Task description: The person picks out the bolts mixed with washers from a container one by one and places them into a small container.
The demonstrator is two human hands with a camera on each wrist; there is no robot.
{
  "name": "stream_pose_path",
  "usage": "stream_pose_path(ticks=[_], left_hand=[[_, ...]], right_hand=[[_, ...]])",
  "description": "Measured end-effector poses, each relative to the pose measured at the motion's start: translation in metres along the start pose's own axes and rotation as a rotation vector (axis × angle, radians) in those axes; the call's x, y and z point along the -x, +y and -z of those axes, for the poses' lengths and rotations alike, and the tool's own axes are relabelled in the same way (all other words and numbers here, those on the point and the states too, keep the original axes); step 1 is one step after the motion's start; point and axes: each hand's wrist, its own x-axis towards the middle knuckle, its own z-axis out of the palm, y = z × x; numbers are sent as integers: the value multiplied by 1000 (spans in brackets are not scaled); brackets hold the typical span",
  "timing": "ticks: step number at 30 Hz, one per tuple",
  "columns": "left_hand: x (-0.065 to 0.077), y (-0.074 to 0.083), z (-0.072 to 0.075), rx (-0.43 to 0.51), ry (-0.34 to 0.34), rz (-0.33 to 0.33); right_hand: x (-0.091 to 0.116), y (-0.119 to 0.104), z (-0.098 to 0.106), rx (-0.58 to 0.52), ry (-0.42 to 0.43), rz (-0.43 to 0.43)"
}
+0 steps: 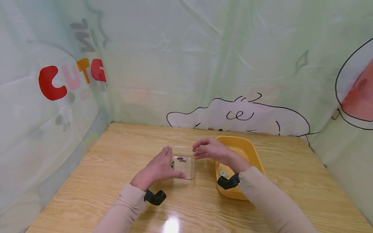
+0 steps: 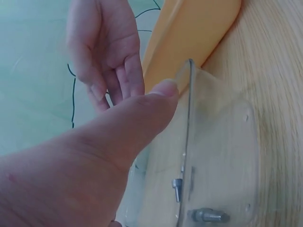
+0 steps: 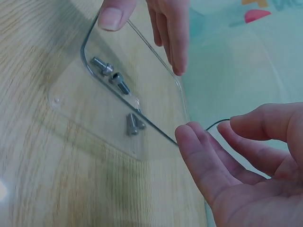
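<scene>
A clear plastic box (image 1: 188,171) with rounded corners stands on the table. Inside it lie several metal socket-head screws (image 3: 121,83), some close together. My left hand (image 1: 159,166) is at the box's left side, its fingers straight and the thumb stretched out over the near rim. In the left wrist view that thumb overlaps the box's rim, and whether it touches cannot be told. Beyond the box's right side, my right hand (image 1: 211,150) hovers between box and orange-yellow tray (image 1: 253,152). Its fingers are loosely bent and hold nothing.
A metal washer (image 1: 222,173) lies in the tray, partly beneath my right forearm, which hides more of the inside. The wooden table (image 1: 116,161) ends at a printed curtain (image 1: 151,81) behind and at both sides.
</scene>
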Motion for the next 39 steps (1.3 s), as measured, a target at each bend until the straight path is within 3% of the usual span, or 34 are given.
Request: stream_pose_path(ticks=[10, 25, 32, 39], left_hand=[[-8, 14, 3, -19, 9, -61], [-17, 40, -3, -56, 6, -158], [-22, 52, -9, -84, 1, -174], [-23, 63, -14, -48, -43, -186]], right_hand=[[14, 3, 23, -1, 12, 7], [33, 19, 50, -21, 148, -14], [40, 27, 57, -18, 189, -69], [42, 34, 60, -22, 210, -124]])
